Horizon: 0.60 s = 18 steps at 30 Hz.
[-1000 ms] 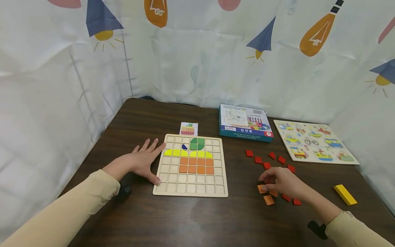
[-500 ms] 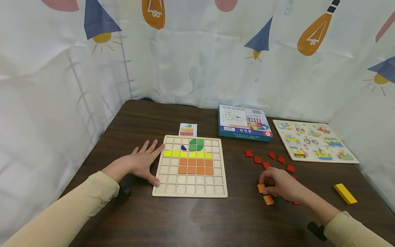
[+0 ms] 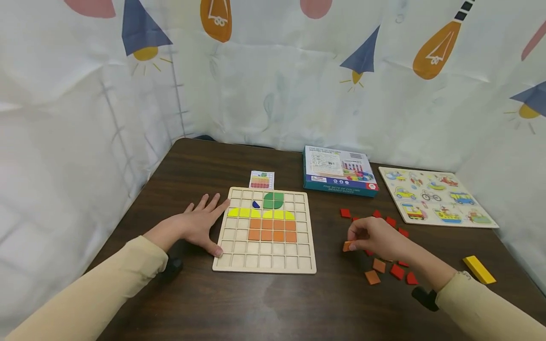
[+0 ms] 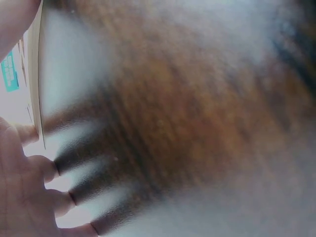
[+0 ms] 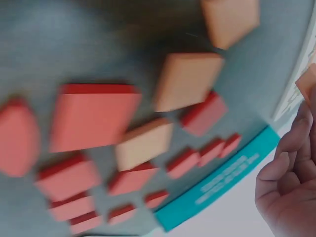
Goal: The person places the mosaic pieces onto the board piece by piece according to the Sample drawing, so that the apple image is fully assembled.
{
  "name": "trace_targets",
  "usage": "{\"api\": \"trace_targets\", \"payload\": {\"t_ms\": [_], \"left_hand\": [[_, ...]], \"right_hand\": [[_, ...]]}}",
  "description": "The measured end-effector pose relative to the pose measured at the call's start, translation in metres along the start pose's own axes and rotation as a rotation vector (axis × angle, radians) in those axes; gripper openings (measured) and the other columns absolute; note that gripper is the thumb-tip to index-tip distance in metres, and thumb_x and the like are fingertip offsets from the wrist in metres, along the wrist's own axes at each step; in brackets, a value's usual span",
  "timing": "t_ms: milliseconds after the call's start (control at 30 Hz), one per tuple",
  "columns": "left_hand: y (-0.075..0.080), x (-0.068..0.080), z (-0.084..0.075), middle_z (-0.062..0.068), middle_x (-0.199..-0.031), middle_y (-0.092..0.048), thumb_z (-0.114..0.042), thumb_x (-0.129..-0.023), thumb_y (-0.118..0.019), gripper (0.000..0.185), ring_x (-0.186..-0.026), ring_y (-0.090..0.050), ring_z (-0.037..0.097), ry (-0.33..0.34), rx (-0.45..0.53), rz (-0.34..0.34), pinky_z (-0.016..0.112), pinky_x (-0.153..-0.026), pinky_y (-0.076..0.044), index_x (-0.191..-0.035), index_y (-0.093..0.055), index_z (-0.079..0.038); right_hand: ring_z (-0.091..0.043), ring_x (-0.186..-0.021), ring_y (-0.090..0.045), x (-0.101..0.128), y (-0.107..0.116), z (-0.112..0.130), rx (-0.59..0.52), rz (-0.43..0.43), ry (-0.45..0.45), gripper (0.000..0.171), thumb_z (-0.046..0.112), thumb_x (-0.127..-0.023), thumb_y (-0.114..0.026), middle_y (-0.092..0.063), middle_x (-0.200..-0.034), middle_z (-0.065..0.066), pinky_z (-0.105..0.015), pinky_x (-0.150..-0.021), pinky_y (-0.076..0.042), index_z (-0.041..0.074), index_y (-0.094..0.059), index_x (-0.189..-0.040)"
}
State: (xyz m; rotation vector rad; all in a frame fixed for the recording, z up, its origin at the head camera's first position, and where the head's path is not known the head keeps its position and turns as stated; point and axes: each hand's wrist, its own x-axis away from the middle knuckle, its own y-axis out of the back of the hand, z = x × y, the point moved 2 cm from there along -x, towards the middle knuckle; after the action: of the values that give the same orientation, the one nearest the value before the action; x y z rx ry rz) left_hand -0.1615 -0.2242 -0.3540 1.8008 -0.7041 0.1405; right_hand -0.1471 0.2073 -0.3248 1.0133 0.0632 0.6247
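Note:
A wooden grid board (image 3: 265, 258) lies on the dark table, with green, yellow, blue and orange tiles set in its upper rows. My left hand (image 3: 198, 226) lies flat on the table with straight fingers against the board's left edge; the left wrist view shows those fingers (image 4: 42, 170) spread on the tabletop. My right hand (image 3: 375, 239) is lifted slightly to the right of the board and pinches an orange square tile (image 3: 347, 246). Loose red tiles (image 3: 345, 213) and orange tiles (image 3: 372, 277) lie around and under that hand, also seen as red tiles (image 5: 94, 121) in the right wrist view.
A teal game box (image 3: 339, 177) stands behind the board, and a small pattern card (image 3: 261, 180) lies at the board's far edge. A vehicle puzzle board (image 3: 435, 201) sits at the right. A yellow block (image 3: 479, 269) lies near the right edge. Printed sheets wall in the table.
My right hand has picked an orange tile from the pile and moved it up and left toward the board. The left hand has stayed put.

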Motion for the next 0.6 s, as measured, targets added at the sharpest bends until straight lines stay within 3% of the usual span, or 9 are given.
{"api": "trace_targets", "payload": {"t_ms": [400,600], "left_hand": [[0.0,-0.001,-0.001,0.031,-0.169,0.003,-0.063,-0.066,-0.087,0.14,-0.153,0.006,0.059,0.004,-0.003,0.005,0.081,-0.114,-0.005,-0.164,-0.008,-0.006],[-0.001,-0.001,-0.001,0.031,-0.169,0.002,-0.064,-0.065,-0.088,0.14,-0.153,0.005,0.059,0.015,-0.011,0.004,0.081,-0.114,-0.005,-0.165,-0.008,-0.007]], "right_hand": [[-0.017,-0.08,-0.06,-0.077,-0.008,0.047,-0.163,-0.061,0.003,0.009,0.017,-0.092,-0.078,-0.073,-0.091,-0.001,-0.031,-0.074,-0.052,0.01,-0.073,-0.094],[-0.016,-0.079,-0.058,-0.114,-0.025,0.075,-0.199,-0.052,0.048,0.007,0.017,-0.092,-0.077,-0.072,-0.089,-0.002,-0.028,-0.07,-0.05,0.01,-0.075,-0.093]]}}
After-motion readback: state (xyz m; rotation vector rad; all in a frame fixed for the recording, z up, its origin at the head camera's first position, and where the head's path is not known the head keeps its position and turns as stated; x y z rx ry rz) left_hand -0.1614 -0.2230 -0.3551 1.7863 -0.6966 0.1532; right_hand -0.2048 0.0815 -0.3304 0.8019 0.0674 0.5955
